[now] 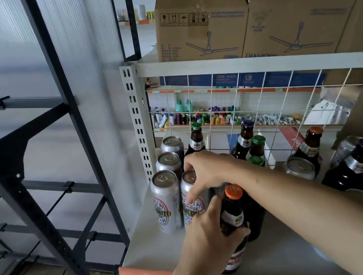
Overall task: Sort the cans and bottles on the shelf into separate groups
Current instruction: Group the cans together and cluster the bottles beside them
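Note:
Several silver cans stand in a cluster at the left end of the grey shelf (151, 247), among them a front-left can (166, 200) and a rear can (172, 144). My right hand (206, 171) reaches across from the right and grips the top of the front can (194, 207) in that cluster. My left hand (207, 237) grips a brown bottle with an orange cap (234, 203) just right of the cans. More brown bottles stand behind: a green-capped one (195, 134), a blue-capped one (245, 135) and an orange-capped one (312, 141). A lone can (299, 167) sits among them.
Dark bottles with foil necks (361, 161) crowd the right end. A wire grid (266, 103) backs the shelf, and a perforated upright (137, 120) bounds its left side. Cardboard fan boxes (200, 17) sit on the shelf above. An empty dark metal rack (23, 165) stands to the left.

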Tool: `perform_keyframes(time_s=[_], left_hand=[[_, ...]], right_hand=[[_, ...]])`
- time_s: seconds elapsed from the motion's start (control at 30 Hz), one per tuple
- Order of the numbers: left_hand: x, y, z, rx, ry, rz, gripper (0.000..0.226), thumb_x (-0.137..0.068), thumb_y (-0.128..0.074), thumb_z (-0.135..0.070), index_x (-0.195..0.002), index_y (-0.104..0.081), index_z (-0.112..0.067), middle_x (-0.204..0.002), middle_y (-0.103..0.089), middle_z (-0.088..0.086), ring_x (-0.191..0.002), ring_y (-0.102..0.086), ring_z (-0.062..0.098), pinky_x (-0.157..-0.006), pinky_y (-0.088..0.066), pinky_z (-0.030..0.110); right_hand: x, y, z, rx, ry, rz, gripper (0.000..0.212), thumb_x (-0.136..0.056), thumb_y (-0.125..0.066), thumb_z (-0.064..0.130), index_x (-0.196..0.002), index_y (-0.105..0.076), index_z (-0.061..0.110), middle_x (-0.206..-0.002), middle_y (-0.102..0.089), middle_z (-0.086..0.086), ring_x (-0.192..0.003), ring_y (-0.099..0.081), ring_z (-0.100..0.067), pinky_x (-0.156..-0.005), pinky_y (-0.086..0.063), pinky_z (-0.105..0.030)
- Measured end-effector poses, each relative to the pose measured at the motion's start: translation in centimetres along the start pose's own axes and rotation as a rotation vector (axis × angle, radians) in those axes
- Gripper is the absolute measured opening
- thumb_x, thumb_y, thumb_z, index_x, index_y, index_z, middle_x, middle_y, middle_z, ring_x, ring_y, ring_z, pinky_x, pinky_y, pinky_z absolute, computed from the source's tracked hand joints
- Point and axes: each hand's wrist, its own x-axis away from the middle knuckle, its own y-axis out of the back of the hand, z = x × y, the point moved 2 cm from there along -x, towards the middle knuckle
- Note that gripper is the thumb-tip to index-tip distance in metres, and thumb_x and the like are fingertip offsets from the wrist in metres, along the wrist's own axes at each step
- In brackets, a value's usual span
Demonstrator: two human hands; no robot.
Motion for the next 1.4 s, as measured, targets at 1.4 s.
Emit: perform_keyframes(time_s=[1.4], left_hand=[[-2.8, -1.2, -2.0, -0.08, -0.07, 0.097, 0.04, -0.071, -0.075, -0.044, -0.1, -0.055, -0.025, -0.078, -0.062, -0.013, -0.073, -0.063, 0.015, -0.058, -0.048, 0.027]], right_hand=[[14.8, -1.8, -13.2, -0.279, -0.454, -0.786, 0.038, -0.08, -0.07, 0.044, -0.066, -0.059, 0.011, -0.058, -0.06, -0.001, -0.055, -0.06, -0.021, -0.049, -0.047, -0.035]])
